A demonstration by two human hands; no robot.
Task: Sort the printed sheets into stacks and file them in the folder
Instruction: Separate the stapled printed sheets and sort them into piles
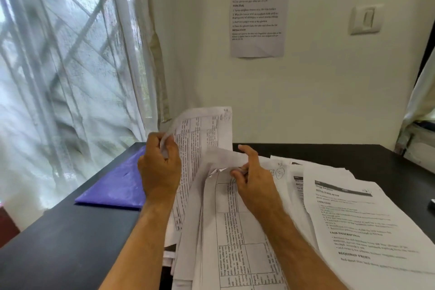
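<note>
A loose pile of printed sheets [226, 231] with tables lies on the black table [70, 238] in front of me. My left hand [160, 167] grips the left edge of a raised sheet [207, 129] that stands tilted above the pile. My right hand [254, 179] pinches the curled top edge of another sheet [221, 158] from the pile. A purple folder [117, 183] lies flat and closed on the table to the left of my left hand. A separate spread of text sheets [353, 214] lies to the right.
A curtained window [66, 66] fills the left side. A printed notice [259, 10] and a light switch [366, 19] are on the wall behind. The table's left edge runs diagonally near the folder. A small dark object [432, 202] shows at the right edge.
</note>
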